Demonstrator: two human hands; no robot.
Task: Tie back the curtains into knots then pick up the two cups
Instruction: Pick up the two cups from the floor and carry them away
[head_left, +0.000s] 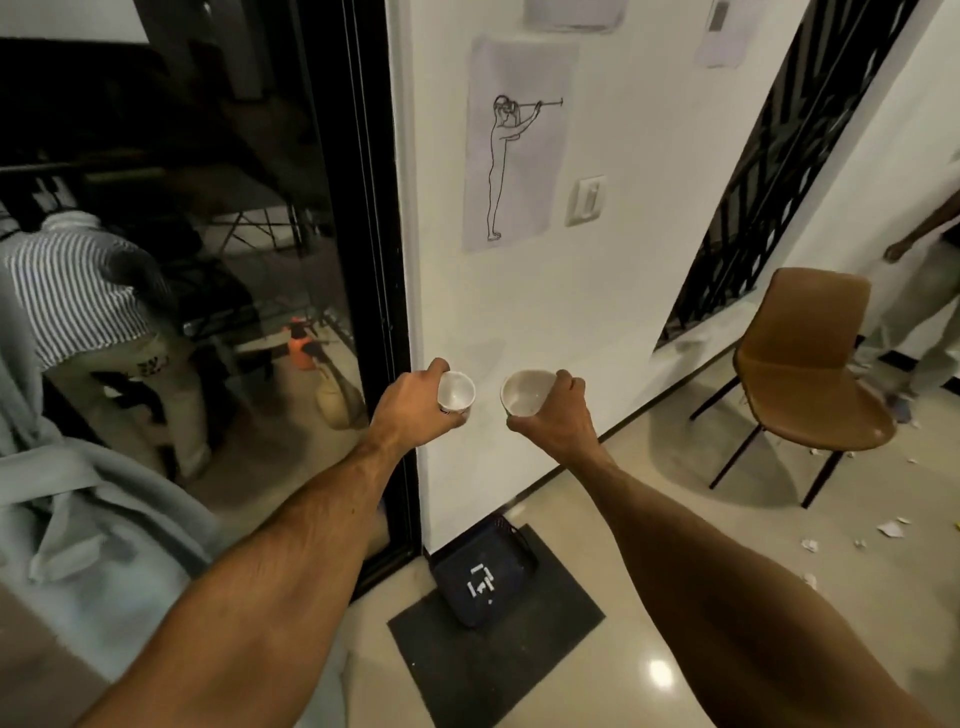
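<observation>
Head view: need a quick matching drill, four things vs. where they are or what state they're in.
Things:
1. left cup
2. chair
3. drawing
4. curtain

Place or state:
A. stuck on the white wall
B. bunched at the lower left
C. held in the left hand
D. standing on the floor at the right

Pairs: 1-C, 2-D, 3-A, 4-B

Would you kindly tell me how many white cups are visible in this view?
2. One white cup is held in the left hand; the other white cup is held in the right hand, both raised before the white wall. None seems hidden.
</observation>
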